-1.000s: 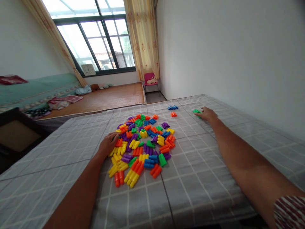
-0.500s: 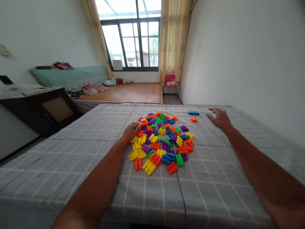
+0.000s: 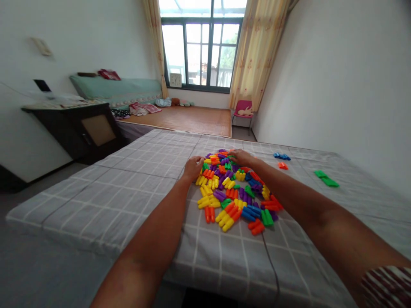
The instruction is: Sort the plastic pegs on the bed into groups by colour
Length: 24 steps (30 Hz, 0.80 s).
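Observation:
Spread on the checked cloth (image 3: 160,158) lies a pile of plastic building blocks (image 3: 229,184) shaped like joined tubes, in yellow, orange, purple, green and blue. At the pile's left edge, my left hand (image 3: 194,167) rests against the blocks, fingers loosely bent and not visibly holding any. My right hand (image 3: 242,157) reaches over the far side of the pile, its fingers stretched down among green and orange blocks. Its fingertips are partly hidden. Right of the pile lie a joined blue piece (image 3: 281,156), an orange block (image 3: 283,166) and a joined green strip (image 3: 326,179).
Beyond the cloth-covered surface is a low bed with a brown mat (image 3: 195,119) and a pink chair (image 3: 243,109). A dark cabinet (image 3: 72,128) stands at the left. The white wall (image 3: 337,77) runs along the right side.
My right hand has swung left from beside the loose pieces onto the far part of the pile. The green strip now shows at the right. My view has turned left; my left hand stays at the pile.

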Available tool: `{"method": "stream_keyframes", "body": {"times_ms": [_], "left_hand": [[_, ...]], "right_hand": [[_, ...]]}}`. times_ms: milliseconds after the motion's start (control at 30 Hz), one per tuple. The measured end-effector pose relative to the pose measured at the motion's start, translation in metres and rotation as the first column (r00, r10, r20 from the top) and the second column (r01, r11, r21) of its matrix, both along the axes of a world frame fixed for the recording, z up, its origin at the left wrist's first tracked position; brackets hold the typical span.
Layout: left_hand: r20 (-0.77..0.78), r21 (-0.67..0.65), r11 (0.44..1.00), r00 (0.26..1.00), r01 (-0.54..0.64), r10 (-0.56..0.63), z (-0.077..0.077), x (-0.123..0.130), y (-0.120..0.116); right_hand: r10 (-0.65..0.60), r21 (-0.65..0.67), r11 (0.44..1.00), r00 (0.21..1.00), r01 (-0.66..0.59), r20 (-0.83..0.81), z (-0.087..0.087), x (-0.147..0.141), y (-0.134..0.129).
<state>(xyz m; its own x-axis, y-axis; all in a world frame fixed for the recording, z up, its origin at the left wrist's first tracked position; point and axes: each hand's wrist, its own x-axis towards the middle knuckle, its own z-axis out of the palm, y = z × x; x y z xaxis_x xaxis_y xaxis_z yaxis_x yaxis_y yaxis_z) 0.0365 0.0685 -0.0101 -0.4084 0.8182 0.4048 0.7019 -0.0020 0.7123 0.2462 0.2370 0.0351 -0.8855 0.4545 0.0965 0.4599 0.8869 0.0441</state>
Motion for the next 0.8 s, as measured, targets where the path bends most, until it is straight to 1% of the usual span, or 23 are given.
{"method": "stream_keyframes", "body": {"times_ms": [67, 133, 233, 267, 333, 400, 467, 533, 600, 667, 733, 800], "left_hand": [[-0.001, -0.017, 1.000, 1.000, 0.010, -0.010, 0.001, 0.000, 0.000], [0.023, -0.017, 1.000, 1.000, 0.010, -0.010, 0.002, -0.001, 0.000], [0.117, -0.020, 1.000, 0.993, -0.021, 0.023, 0.001, -0.006, 0.001], [0.149, -0.034, 0.999, 0.988, -0.024, 0.029, -0.001, -0.008, 0.002], [0.187, -0.078, 0.997, 0.982, 0.000, 0.014, -0.005, -0.012, 0.004], [0.204, -0.116, 0.991, 0.978, 0.059, -0.035, -0.009, -0.013, 0.007], [0.242, -0.101, 0.989, 0.967, 0.106, -0.079, -0.012, -0.013, 0.009], [0.326, -0.040, 0.992, 0.940, 0.124, -0.104, -0.013, -0.011, 0.009], [0.415, 0.024, 0.994, 0.903, 0.109, -0.109, -0.013, -0.010, 0.008], [0.455, 0.047, 0.997, 0.887, 0.068, -0.082, -0.015, -0.012, 0.007], [0.443, 0.032, 0.999, 0.896, 0.011, -0.024, -0.017, -0.016, 0.008], [0.408, 0.014, 0.999, 0.913, -0.036, 0.028, -0.019, -0.019, 0.009]], "right_hand": [[0.013, 0.020, 1.000, 0.999, -0.014, 0.032, -0.003, -0.005, -0.001], [0.011, 0.010, 1.000, 0.998, -0.012, 0.060, -0.003, -0.004, -0.001], [0.040, -0.097, 0.995, 0.992, -0.029, 0.121, 0.003, 0.002, -0.003], [0.049, -0.116, 0.993, 0.992, -0.036, 0.118, 0.006, 0.002, -0.005], [0.049, -0.093, 0.995, 0.997, -0.044, 0.052, 0.012, -0.001, -0.014], [0.060, -0.045, 0.997, 0.996, -0.063, -0.061, 0.018, -0.011, -0.030], [0.123, -0.028, 0.991, 0.982, -0.128, -0.141, 0.020, -0.026, -0.048], [0.211, -0.012, 0.976, 0.963, -0.216, -0.166, 0.019, -0.043, -0.064], [0.310, -0.005, 0.950, 0.942, -0.313, -0.129, 0.015, -0.058, -0.074], [0.398, -0.032, 0.916, 0.916, -0.399, -0.051, 0.009, -0.069, -0.077], [0.432, -0.086, 0.899, 0.902, -0.429, 0.015, 0.004, -0.076, -0.075], [0.417, -0.136, 0.903, 0.908, -0.408, 0.047, 0.003, -0.079, -0.071]]}}
